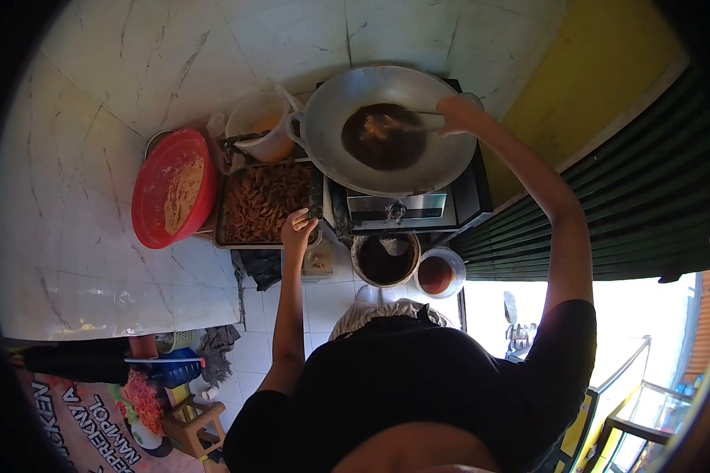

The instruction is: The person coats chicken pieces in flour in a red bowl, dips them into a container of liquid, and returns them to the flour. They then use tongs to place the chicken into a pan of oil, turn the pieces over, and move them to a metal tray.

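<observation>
A large metal wok (331,162) sits on a gas stove (450,206), with dark brown oil (386,154) in its middle. My right hand (459,115) is closed on a thin metal utensil (422,121) that reaches over the oil, where a light brown piece (377,126) shows at its end. My left hand (300,225) is at the right edge of a tray (227,243) of brown fried pieces (264,199). Its fingers are bent together, and something small and pale may be between them, too small to name.
A red basin (203,177) with pale flour-like mix stands at the left, beside a white bucket (280,146). Below the stove are a dark-filled pot (402,276) and a bowl of reddish liquid (435,276). A wooden stool (189,430) stands at lower left.
</observation>
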`<state>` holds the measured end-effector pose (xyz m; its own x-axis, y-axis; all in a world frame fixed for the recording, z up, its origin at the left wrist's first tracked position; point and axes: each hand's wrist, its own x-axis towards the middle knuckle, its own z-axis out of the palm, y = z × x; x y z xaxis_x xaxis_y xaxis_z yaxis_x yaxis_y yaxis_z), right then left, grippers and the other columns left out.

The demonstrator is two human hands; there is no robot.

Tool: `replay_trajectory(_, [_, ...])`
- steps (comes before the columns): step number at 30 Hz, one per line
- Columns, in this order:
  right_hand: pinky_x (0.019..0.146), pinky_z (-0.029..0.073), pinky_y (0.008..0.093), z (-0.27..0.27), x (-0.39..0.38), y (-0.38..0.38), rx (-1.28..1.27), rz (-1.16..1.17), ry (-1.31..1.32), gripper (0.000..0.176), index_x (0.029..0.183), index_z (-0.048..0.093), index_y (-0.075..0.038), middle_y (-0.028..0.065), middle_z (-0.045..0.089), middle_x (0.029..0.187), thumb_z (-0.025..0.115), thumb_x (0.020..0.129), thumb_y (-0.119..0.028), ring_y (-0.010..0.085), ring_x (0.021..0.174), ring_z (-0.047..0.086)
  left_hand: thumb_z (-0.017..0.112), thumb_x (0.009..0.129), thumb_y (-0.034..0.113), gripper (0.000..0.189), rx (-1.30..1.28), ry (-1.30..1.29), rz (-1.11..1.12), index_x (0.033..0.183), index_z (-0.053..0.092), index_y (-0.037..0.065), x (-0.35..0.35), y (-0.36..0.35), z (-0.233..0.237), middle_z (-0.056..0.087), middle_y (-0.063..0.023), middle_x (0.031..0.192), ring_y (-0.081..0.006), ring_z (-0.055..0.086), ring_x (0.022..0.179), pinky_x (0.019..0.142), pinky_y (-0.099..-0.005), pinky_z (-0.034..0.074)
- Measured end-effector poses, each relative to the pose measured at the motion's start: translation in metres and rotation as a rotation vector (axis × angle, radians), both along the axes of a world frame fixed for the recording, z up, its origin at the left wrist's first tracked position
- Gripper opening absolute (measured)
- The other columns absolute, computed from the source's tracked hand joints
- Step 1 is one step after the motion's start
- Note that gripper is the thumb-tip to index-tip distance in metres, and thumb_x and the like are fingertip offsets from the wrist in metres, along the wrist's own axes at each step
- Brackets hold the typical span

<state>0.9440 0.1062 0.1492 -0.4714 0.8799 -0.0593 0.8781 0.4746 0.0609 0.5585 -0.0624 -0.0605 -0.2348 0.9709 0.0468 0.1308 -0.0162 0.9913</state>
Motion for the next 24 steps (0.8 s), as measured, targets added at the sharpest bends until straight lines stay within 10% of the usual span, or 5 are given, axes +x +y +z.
replay_trajectory(24, [0.064, 0.048, 0.0396, -0.035, -0.011, -0.015, -0.272, 0.081, 0.117, 0.039, 0.073, 0.062, 0.004, 0.0205, 0.062, 0.072, 0.073, 0.052, -0.027, 0.0331, 0.072, 0.061, 0.075, 0.069, 0.018, 0.046, -0.086, 0.02, -0.006, 0.107, 0.055, 0.0, 0.0, -0.002, 0.012, 0.057, -0.0122, 0.106, -0.0208, 0.056, 0.094, 0.081, -0.0288, 0.046])
